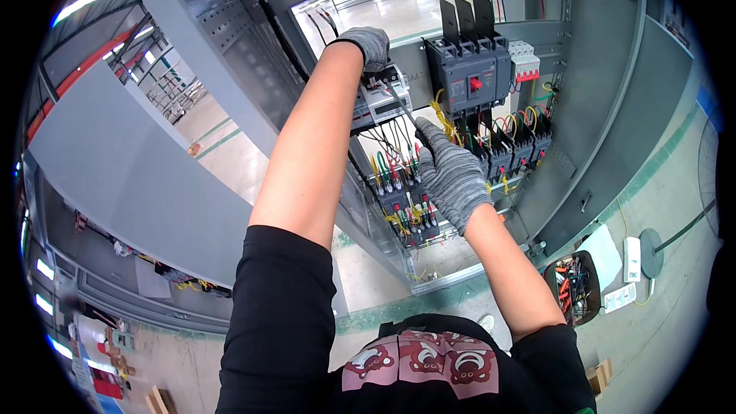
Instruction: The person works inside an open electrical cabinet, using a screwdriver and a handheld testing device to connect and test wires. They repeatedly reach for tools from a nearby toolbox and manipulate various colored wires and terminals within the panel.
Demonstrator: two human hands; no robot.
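Big dark breaker (469, 86) is the reference. Grey module (379, 105) sits just left of it. Operator's right grip (452, 176), gloved, is below-left of it, closed round a thin screwdriver-like tool (402, 106), shaft up to the module. Left grip (366, 46) is left of it, over the module's top; fingertips hidden, can't tell if it's holding. White mini-breaker (524, 61) just right.
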